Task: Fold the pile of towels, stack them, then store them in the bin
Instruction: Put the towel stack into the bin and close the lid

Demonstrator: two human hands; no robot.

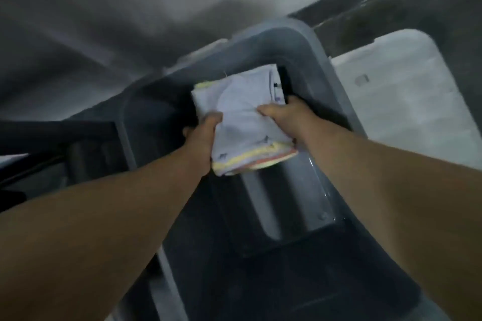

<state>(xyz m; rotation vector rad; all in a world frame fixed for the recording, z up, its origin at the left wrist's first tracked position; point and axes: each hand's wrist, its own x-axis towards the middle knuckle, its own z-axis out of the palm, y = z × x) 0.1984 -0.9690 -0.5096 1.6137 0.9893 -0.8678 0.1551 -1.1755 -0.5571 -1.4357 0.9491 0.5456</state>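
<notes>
A white lid (407,101) lies flat on the dark floor (391,8).

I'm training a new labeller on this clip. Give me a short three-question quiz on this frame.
1. True or false: one hand alone holds the stack of folded towels.
2. Fill in: the white lid lies to the ____ of the grey bin.
3. The stack is held over: A the grey bin, B the white lid, C the floor.
Key: 1 false, the left hand and right hand both grip it; 2 right; 3 A.
</notes>
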